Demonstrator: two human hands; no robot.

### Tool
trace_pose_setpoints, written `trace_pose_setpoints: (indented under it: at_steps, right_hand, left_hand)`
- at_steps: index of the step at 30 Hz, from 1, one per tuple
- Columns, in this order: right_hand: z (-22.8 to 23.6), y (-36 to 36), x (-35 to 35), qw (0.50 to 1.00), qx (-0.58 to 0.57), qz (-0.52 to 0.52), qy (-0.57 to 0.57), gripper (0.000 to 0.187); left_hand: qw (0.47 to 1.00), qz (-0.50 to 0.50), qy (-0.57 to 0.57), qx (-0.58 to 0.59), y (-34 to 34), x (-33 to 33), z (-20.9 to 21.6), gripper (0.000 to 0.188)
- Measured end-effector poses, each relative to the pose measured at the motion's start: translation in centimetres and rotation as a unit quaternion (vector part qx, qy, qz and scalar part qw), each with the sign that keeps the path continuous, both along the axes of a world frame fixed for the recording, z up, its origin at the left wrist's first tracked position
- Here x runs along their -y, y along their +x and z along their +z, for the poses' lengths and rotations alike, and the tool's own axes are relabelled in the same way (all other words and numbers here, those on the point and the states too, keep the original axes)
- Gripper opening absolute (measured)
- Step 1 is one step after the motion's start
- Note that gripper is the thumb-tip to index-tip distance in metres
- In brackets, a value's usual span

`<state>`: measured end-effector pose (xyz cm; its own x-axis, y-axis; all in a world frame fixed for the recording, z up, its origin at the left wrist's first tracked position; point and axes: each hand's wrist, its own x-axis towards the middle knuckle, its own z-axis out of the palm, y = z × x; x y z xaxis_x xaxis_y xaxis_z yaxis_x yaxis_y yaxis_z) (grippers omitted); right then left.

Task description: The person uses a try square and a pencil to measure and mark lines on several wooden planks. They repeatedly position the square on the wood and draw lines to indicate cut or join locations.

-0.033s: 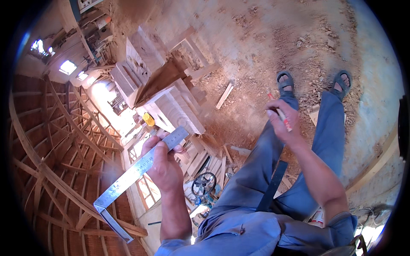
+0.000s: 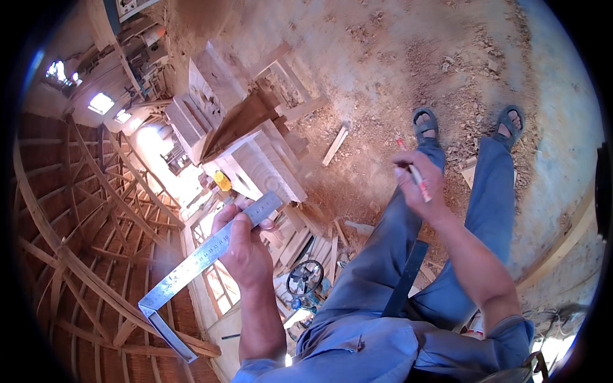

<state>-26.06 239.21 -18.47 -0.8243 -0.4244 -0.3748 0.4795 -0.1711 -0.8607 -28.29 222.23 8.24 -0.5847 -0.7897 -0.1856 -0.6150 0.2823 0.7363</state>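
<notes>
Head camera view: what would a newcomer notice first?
The shiny metal square, slanting across the lower left in the left hand, probably catches the eye first. Then come the red-and-white pen or pencil in the right hand, right of centre, and chunky timber at upper left.

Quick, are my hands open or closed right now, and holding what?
Left hand: closed, holding the metal square.
Right hand: closed, holding a red-and-white pen-like stick.

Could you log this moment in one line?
left hand: gripping metal square | right hand: holding thin red-and-white stick | in view: wooden beams, black wheel
</notes>
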Motion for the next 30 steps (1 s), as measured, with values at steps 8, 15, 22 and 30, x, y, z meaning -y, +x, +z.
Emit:
trace_pose_setpoints:
  at_steps: [8, 15, 22, 30]
  right_hand:
    - [7.7, 0.1, 3.2, 0.947, -0.299, -0.028, -0.116, 0.044]
    - [12.6, -0.2, 7.4, 0.951, -0.291, 0.002, -0.105, 0.049]
    - [12.4, -1.2, 8.2, 0.953, -0.278, 0.010, -0.122, 0.029]
    - [11.4, -2.0, 7.0, 0.955, -0.253, -0.031, -0.152, 0.028]
  left_hand:
    - [0.986, -0.155, -0.050, -0.013, 0.5, 2.0, -0.8, 0.023]
    - [0.980, -0.195, -0.021, -0.031, 1.1, 3.4, -0.5, 0.021]
    - [0.983, -0.183, 0.031, -0.014, 1.4, 4.3, -1.9, 0.023]
    - [0.987, -0.160, 0.019, -0.001, 0.5, 3.8, -1.9, 0.018]
